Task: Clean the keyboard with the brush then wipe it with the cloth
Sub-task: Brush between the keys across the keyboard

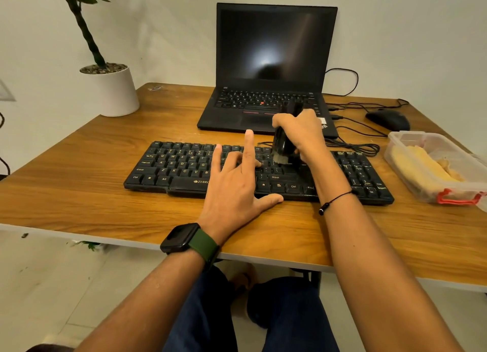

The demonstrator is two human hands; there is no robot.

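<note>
The keyboard (184, 167) lies flat on the wooden table (79, 188), its long axis running left to right in front of the person. The right hand (303, 133) has its fingers wrapped round a dark brush (283, 143), held upright with the bristles down on the keys right of centre. The left hand (237, 183) rests across the middle rows, fingers spread and straight, steadying it. The unbrushed keys probably lie to either side, so the right hand is the nearer one.
</note>
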